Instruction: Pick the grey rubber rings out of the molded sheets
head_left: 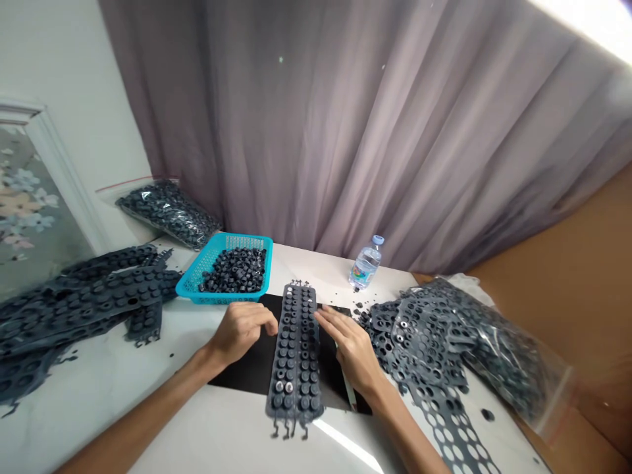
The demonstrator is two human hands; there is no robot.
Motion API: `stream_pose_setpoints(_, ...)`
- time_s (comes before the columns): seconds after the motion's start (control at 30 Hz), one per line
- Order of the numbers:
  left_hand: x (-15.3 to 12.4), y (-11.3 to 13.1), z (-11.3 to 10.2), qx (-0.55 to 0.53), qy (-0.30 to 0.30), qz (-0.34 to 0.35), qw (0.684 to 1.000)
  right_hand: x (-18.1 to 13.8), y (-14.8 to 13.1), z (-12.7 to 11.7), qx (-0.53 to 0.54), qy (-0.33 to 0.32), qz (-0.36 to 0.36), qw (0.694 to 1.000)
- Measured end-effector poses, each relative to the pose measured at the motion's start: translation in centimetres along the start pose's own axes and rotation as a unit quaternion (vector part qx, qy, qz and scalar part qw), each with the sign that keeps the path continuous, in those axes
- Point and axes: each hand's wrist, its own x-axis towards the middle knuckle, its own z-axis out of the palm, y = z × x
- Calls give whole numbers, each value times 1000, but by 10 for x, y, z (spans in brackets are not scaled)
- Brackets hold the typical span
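Observation:
A long dark grey rubber sheet with rows of round moulded caps lies lengthwise in front of me on a black mat. A few caps on it show whitish centres. My left hand is by the sheet's left edge, fingers curled inward; whatever may be in them is hidden. On the other side, my right hand has its fingers stretched out together, the tips at the sheet's right edge. A thin pale stick-like tool shows beside the right wrist, apparently lying on the mat.
A turquoise basket holds many small black rubber pieces. Behind it rests a full clear bag. More moulded sheets are piled at left. At right are punched-out sheets and another filled bag. A water bottle stands at the back.

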Motion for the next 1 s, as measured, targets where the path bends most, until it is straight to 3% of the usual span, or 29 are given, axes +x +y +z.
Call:
stream_pose_setpoints(0.13,-6,1,14,-2,-5,-11,1000,-8,1,5,-20,-9,-13,1000)
stream_pose_setpoints(0.33,-6,-1,17,-5,19,-63,998,-8,-1,6,17,21,-16,999)
stream_pose_setpoints(0.77,-7,9,34,45,-73,-21,996,-6,-1,10,80,37,34,996)
stream_pose_setpoints(1.0,-3,10,38,65,-93,-31,993,-7,-3,17,60,6,50,997)
